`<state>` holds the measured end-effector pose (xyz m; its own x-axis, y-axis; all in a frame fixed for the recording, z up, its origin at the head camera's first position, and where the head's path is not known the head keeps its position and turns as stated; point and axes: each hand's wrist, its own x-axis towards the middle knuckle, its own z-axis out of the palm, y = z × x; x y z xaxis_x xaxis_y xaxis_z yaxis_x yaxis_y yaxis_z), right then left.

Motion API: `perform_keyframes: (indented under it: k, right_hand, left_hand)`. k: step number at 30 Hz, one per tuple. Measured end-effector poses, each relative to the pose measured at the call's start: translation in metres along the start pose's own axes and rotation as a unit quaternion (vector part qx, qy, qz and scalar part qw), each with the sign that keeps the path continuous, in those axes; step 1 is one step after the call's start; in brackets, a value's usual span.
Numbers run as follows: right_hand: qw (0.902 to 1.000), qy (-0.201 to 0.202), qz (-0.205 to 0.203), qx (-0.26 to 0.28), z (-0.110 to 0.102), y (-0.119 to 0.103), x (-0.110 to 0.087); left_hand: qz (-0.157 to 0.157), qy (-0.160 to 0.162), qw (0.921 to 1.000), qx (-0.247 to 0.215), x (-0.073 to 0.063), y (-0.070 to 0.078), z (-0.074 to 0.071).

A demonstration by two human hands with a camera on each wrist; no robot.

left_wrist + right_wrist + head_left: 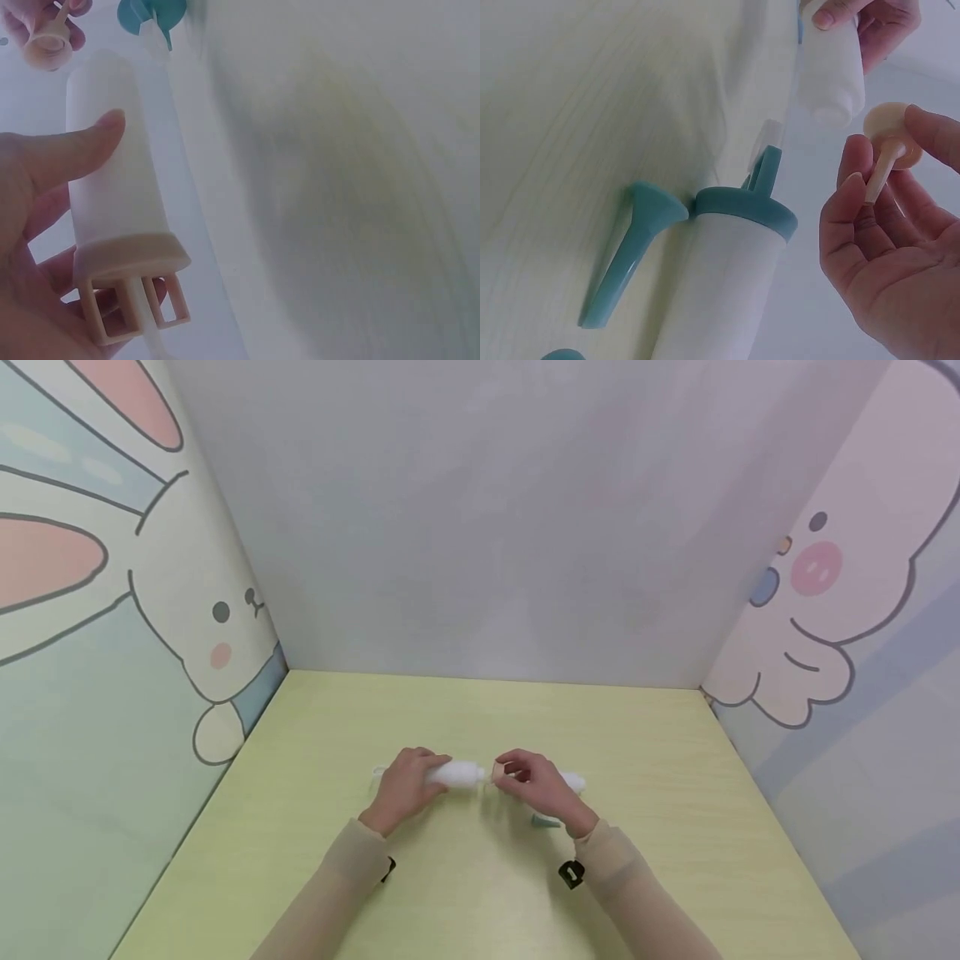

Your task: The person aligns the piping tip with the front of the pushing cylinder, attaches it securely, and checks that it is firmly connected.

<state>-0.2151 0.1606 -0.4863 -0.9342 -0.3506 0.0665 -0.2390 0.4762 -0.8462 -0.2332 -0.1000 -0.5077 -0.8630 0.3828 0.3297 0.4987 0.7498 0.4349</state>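
Note:
In the head view my left hand grips a white cylinder lying sideways, its narrow end facing right. The left wrist view shows thumb and fingers around this tube, with a beige collar with open finger loops and a rod coming out of it. My right hand pinches a small beige funnel-shaped nozzle between thumb and fingertips. This nozzle faces the narrow end of the cylinder, a short gap apart.
Beneath the right hand, a second white cylinder with a teal collar lies on the pale yellow table. Beside it is a teal funnel-shaped nozzle. Walls with cartoon animals enclose the table's sides; a plain wall stands behind.

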Motion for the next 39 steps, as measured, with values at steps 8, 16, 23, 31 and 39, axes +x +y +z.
perform_keyframes:
  k: [8, 16, 23, 31, 39]
  right_hand:
    - [0.9999, 0.001, -0.004, -0.011, -0.003, 0.0, 0.0]
    - [0.9998, -0.006, -0.017, -0.005, 0.0, 0.002, 0.0]
    - [0.9996, -0.007, -0.025, 0.007, -0.002, 0.004, -0.001]
    - [0.9996, -0.01, -0.025, 0.011, -0.002, 0.007, 0.001]
    - [0.9992, -0.015, -0.033, 0.014, -0.001, 0.009, 0.001]
  left_hand:
    - [0.017, 0.011, 0.9998, 0.01, 0.0, 0.006, -0.007]
    - [0.031, 0.021, 0.9993, -0.007, 0.001, 0.012, -0.011]
    - [0.049, 0.03, 0.9983, -0.011, 0.002, 0.018, -0.017]
    - [0.04, 0.018, 0.999, -0.004, 0.003, 0.023, -0.018]
    - [0.044, 0.023, 0.9987, -0.005, 0.003, 0.024, -0.013]
